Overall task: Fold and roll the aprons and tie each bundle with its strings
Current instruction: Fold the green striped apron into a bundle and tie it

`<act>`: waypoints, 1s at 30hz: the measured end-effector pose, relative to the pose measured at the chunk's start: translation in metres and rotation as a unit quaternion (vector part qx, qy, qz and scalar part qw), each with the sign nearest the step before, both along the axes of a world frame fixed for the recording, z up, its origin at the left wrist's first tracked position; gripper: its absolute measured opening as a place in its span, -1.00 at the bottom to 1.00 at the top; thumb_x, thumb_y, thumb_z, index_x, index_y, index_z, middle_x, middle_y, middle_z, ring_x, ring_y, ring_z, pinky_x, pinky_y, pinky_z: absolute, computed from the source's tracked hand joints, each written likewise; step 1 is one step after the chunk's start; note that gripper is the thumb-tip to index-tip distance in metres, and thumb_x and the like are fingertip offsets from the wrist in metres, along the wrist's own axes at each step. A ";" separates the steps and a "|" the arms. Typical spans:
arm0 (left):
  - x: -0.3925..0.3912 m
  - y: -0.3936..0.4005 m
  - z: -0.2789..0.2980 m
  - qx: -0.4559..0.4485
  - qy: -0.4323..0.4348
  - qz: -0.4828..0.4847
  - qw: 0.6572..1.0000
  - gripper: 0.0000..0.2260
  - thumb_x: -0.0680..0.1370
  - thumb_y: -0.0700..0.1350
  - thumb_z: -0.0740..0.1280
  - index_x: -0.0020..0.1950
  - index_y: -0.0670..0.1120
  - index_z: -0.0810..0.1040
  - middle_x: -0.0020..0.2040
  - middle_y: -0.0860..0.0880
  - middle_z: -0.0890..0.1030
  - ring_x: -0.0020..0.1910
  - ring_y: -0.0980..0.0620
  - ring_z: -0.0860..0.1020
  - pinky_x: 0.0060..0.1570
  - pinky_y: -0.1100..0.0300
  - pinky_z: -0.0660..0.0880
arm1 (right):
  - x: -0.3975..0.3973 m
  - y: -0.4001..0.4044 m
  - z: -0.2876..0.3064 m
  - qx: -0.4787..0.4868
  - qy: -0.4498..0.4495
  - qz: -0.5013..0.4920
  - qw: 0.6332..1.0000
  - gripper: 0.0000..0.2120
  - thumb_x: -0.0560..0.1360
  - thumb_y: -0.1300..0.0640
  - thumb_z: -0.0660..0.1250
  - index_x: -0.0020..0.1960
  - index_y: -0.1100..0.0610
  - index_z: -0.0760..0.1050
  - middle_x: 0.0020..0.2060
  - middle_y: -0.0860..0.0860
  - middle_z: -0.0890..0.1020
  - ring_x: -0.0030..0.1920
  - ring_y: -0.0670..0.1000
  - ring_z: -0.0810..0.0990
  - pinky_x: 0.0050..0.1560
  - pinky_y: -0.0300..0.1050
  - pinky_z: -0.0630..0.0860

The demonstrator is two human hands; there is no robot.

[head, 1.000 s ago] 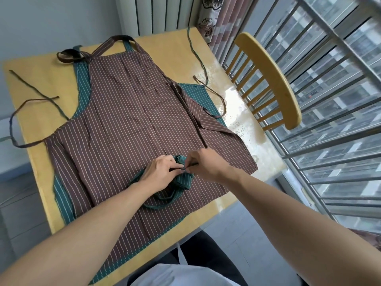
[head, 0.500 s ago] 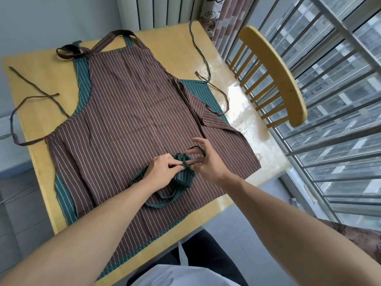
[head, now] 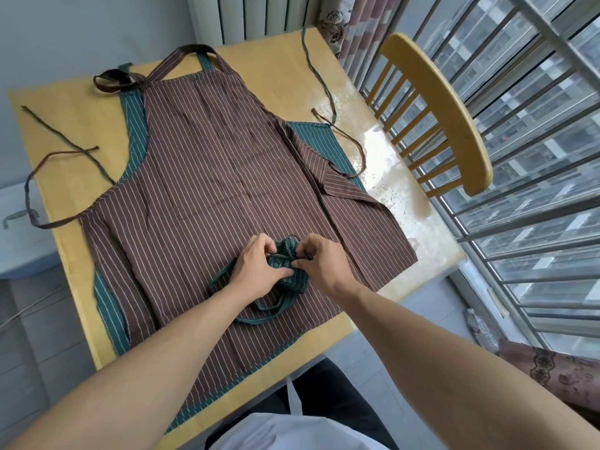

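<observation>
A small rolled green striped apron bundle [head: 289,267] lies on top of a brown striped apron [head: 207,190] spread flat over the wooden table [head: 74,131]. My left hand [head: 256,264] grips the bundle's left side, thumb and fingers curled on it. My right hand [head: 319,261] pinches the bundle's green string at its top right. The bundle's neck strap [head: 259,315] loops out toward me. Another green striped apron [head: 107,303] lies under the brown one, only its edges showing.
A wooden chair [head: 448,118] stands at the table's right side, against a barred window [head: 535,157]. Loose brown ties [head: 45,186] and green ties [head: 321,86] trail over the table. A radiator [head: 256,14] is behind the far edge.
My right hand's fingers have drawn in and now pinch the string close to the bundle. Both hands have stayed at the bundle, working its string.
</observation>
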State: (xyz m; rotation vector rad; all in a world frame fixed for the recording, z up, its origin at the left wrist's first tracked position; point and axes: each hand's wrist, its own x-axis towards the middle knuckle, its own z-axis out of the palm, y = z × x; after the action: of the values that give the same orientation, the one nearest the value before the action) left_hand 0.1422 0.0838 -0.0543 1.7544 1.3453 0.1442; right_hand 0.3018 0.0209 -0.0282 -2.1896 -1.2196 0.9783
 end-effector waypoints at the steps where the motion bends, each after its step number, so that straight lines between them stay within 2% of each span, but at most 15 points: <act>1: 0.000 -0.003 0.001 0.012 0.026 0.019 0.999 -0.55 0.35 0.13 0.60 0.00 0.05 0.39 0.02 0.10 0.44 0.06 0.05 0.45 -0.05 0.09 0.38 | 0.000 0.000 0.001 -0.002 -0.004 0.006 1.000 -0.84 0.44 0.21 0.55 -0.08 0.06 0.60 -0.19 -0.10 0.67 -0.19 -0.13 0.61 -0.11 -0.23 0.58; 3: 0.001 -0.012 0.003 0.007 0.050 0.029 0.998 -0.56 0.40 0.19 0.54 0.05 0.08 0.36 0.05 0.12 0.43 0.07 0.04 0.44 -0.07 0.10 0.35 | -0.002 0.001 0.001 -0.012 -0.029 0.026 0.999 -0.90 0.48 0.18 0.52 0.00 0.06 0.69 -0.10 -0.07 0.71 -0.12 -0.10 0.64 0.00 -0.21 0.61; 6: 0.004 -0.024 0.005 -0.043 0.052 0.038 0.997 -0.51 0.43 0.21 0.51 0.18 0.10 0.35 0.10 0.13 0.41 0.07 0.04 0.41 -0.03 0.10 0.38 | -0.006 0.003 0.002 -0.017 -0.095 0.067 0.993 -0.85 0.53 0.17 0.45 0.08 0.07 0.73 0.00 -0.04 0.73 -0.02 -0.05 0.66 0.11 -0.13 0.62; 8: 0.007 -0.024 0.006 -0.060 0.044 0.071 0.995 -0.53 0.43 0.15 0.54 0.19 0.09 0.39 0.11 0.12 0.44 0.07 0.04 0.43 -0.06 0.10 0.41 | -0.009 0.005 0.003 -0.013 -0.127 0.088 0.988 -0.84 0.55 0.19 0.41 0.08 0.09 0.73 0.02 0.00 0.71 0.02 0.00 0.65 0.12 -0.07 0.61; 12: 0.007 -0.016 0.004 -0.061 0.035 0.113 0.991 -0.69 0.46 0.01 0.55 0.13 0.07 0.53 0.05 0.08 0.62 0.05 -0.02 0.57 -0.07 0.04 0.58 | -0.014 0.010 0.005 -0.027 -0.172 0.155 0.972 -0.81 0.60 0.12 0.37 0.16 0.12 0.68 0.10 0.05 0.64 0.16 0.07 0.55 0.21 -0.09 0.49; 16: 0.000 -0.012 0.002 -0.047 0.047 0.101 0.993 -0.84 0.54 -0.01 0.45 0.10 0.12 0.58 0.01 0.08 0.64 0.07 -0.04 0.59 -0.04 -0.04 0.62 | -0.022 0.016 0.006 -0.014 -0.174 0.159 0.972 -0.86 0.61 0.10 0.34 0.07 0.11 0.64 0.04 0.03 0.66 0.10 0.07 0.56 0.09 -0.07 0.52; 20: -0.003 -0.012 0.000 -0.016 0.057 0.084 0.995 -0.71 0.55 -0.01 0.45 0.26 0.04 0.61 0.14 0.03 0.59 0.12 -0.03 0.56 0.03 0.08 0.56 | -0.022 0.018 0.004 -0.021 -0.175 0.133 0.975 -0.91 0.57 0.15 0.40 0.00 0.09 0.68 -0.04 0.02 0.71 0.03 0.05 0.62 0.01 -0.08 0.57; 23: -0.004 -0.014 0.002 0.080 0.016 0.055 0.995 -0.75 0.50 -0.14 0.52 0.16 -0.06 0.65 0.04 0.09 0.52 0.10 0.03 0.49 0.11 0.13 0.50 | -0.018 0.015 0.008 -0.012 -0.137 0.104 0.985 -0.84 0.52 0.16 0.47 0.10 0.08 0.70 0.02 0.00 0.72 0.04 0.02 0.65 0.13 -0.07 0.60; 25: -0.003 -0.013 0.003 0.103 0.002 0.029 0.994 -0.79 0.47 -0.21 0.53 0.08 -0.08 0.63 -0.02 0.08 0.53 0.06 0.03 0.50 0.11 0.05 0.53 | -0.011 0.016 0.012 -0.025 -0.087 0.097 0.991 -0.76 0.50 0.15 0.50 0.17 0.08 0.68 0.07 -0.01 0.72 0.07 0.00 0.66 0.20 -0.05 0.60; 28: -0.002 -0.012 0.006 0.110 -0.007 0.002 0.994 -0.78 0.47 -0.22 0.52 0.04 -0.04 0.57 -0.06 0.09 0.56 0.01 0.03 0.52 0.03 0.07 0.53 | 0.002 0.021 0.024 -0.045 -0.027 0.127 0.990 -0.74 0.55 0.13 0.44 0.23 0.03 0.65 0.13 -0.03 0.69 0.10 -0.01 0.64 0.20 -0.01 0.61; 29: -0.002 -0.010 0.007 0.103 -0.015 0.004 0.995 -0.76 0.47 -0.21 0.52 0.01 0.00 0.53 -0.08 0.09 0.56 -0.02 0.04 0.52 -0.02 0.08 0.53 | 0.007 0.024 0.028 -0.045 -0.033 0.145 0.988 -0.72 0.57 0.11 0.42 0.28 0.00 0.62 0.19 -0.04 0.66 0.17 0.00 0.61 0.25 0.00 0.59; 30: -0.003 -0.009 0.007 0.096 -0.019 0.006 0.995 -0.75 0.46 -0.20 0.53 -0.02 0.01 0.50 -0.09 0.09 0.57 -0.04 0.05 0.53 -0.05 0.09 0.52 | 0.011 0.027 0.031 -0.034 -0.080 0.170 0.982 -0.68 0.58 0.08 0.41 0.32 -0.05 0.58 0.28 -0.04 0.61 0.28 0.02 0.55 0.33 0.02 0.52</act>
State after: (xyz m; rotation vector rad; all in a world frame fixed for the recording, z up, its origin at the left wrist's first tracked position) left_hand 0.1395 0.0749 -0.0471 1.8935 1.3511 0.3207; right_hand 0.3133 0.0479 0.0026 -2.1882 -1.7011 0.9999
